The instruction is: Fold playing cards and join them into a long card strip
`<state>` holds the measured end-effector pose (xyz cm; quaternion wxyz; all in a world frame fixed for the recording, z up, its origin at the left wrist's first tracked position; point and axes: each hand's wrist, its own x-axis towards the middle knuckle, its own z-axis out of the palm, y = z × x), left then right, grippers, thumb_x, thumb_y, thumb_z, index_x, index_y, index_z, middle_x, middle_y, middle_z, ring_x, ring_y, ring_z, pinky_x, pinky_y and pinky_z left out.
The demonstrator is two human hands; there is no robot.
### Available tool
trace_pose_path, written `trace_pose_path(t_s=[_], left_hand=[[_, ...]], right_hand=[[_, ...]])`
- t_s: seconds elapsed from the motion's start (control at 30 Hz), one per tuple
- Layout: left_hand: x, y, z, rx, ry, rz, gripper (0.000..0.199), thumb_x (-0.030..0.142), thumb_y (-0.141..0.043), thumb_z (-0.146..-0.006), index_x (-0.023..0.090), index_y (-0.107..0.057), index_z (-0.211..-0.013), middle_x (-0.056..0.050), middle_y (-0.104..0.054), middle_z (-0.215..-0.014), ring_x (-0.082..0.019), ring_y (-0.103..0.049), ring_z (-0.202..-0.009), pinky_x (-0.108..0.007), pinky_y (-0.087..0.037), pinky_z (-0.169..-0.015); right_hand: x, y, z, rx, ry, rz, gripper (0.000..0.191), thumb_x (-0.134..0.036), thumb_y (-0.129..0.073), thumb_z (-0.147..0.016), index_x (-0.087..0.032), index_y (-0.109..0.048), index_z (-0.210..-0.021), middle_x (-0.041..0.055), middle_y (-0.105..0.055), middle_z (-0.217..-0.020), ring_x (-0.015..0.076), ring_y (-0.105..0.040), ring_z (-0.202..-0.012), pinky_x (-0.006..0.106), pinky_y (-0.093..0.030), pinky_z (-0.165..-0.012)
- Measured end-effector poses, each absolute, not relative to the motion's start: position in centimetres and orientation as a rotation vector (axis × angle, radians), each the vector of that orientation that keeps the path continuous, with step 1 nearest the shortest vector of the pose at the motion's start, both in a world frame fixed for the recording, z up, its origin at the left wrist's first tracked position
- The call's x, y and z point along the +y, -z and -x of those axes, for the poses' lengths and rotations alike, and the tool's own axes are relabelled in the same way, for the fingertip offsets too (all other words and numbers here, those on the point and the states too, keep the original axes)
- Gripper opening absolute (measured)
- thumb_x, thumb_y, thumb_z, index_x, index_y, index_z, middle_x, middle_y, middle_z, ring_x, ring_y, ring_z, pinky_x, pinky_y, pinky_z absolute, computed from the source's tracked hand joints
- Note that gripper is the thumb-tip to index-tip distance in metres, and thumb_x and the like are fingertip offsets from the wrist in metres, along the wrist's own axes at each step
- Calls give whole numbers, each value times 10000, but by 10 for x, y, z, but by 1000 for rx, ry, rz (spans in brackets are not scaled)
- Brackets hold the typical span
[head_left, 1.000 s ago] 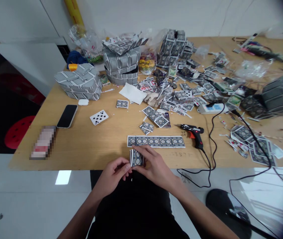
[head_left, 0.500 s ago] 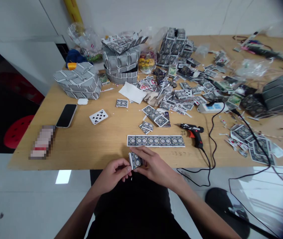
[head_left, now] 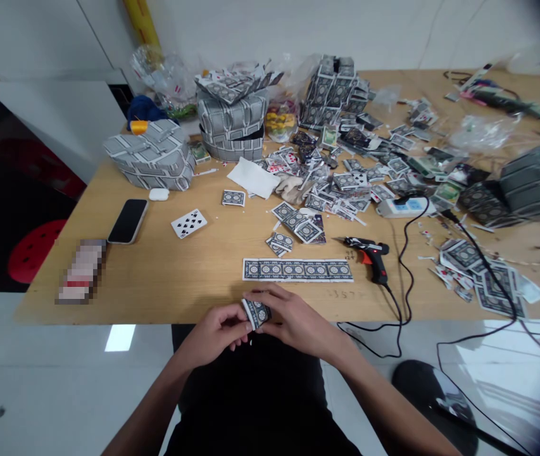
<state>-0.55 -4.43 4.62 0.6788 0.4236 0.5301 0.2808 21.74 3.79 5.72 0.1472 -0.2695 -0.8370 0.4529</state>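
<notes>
Between my two hands, at the table's front edge, is a folded playing card point(head_left: 256, 311) with a blue-and-white patterned back. My left hand point(head_left: 219, 332) pinches its lower left edge between thumb and fingers. My right hand point(head_left: 288, 316) grips the card's right side, fingers over the top and thumb below. Just beyond my hands lies a flat strip of joined playing cards point(head_left: 298, 270). To its right rests a black glue gun point(head_left: 369, 253) with an orange trigger. Two small folded card pieces point(head_left: 280, 242) lie above the strip.
A phone point(head_left: 128, 220) and an eight-of-spades-like card point(head_left: 188, 223) lie at left. Woven card baskets point(head_left: 150, 155) stand behind. Heaps of loose cards point(head_left: 350, 180) cover the back right, beside a white power strip point(head_left: 405, 206). The glue gun's black cable point(head_left: 400, 316) hangs over the front edge.
The folded card has tilted and shifted slightly left in my hands. My right hand has moved a little left with it; the things on the table stay put.
</notes>
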Motion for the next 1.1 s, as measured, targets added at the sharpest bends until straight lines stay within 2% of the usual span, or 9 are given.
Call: trace_pose_path(t_s=[0.33, 0.53, 0.7, 0.93, 1.1], left_hand=[[-43, -46, 3, 1228, -689, -951, 249, 387, -702, -911, 186, -617, -792, 27, -613, -683, -110, -522, -595, -243, -415, -585], [-44, -46, 4, 1176, -669, -919, 283, 437, -692, -924, 178, -644, -820, 11, -626, -691, -116, -541, -600, -249, -430, -592], [-42, -45, 8, 1160, -663, -949, 409, 526, -597, -1006, 165, -692, -839, -26, -668, -704, -122, -567, -597, -252, -443, -583], [-36, -46, 11, 1163, -679, -974, 546, 610, -509, -1038, 160, -683, -783, -49, -680, -692, -138, -588, -606, -273, -476, -606], [-34, -45, 12, 1203, -742, -995, 418, 584, -611, -1001, 184, -620, -878, 4, -639, -735, -117, -562, -595, -252, -469, -583]], right_hand=[[38, -53, -217, -2348, -1354, 815, 697, -155, -844, -889, -328, -571, -1506, 90, -618, -1456, 268, -631, -1334, 485, -547, -1142], [36, -49, -217, -2317, -1346, 796, 682, -214, -841, -910, -334, -555, -1518, 97, -615, -1458, 272, -617, -1353, 496, -545, -1144], [37, -49, -217, -2322, -1326, 774, 678, -253, -844, -913, -336, -553, -1521, 101, -613, -1459, 279, -607, -1368, 501, -543, -1147], [39, -54, -216, -2347, -1307, 740, 673, -238, -834, -920, -325, -554, -1526, 114, -606, -1470, 283, -610, -1373, 509, -552, -1141], [39, -54, -216, -2353, -1295, 763, 697, -235, -845, -908, -334, -552, -1533, 114, -600, -1482, 293, -608, -1378, 518, -551, -1144]])
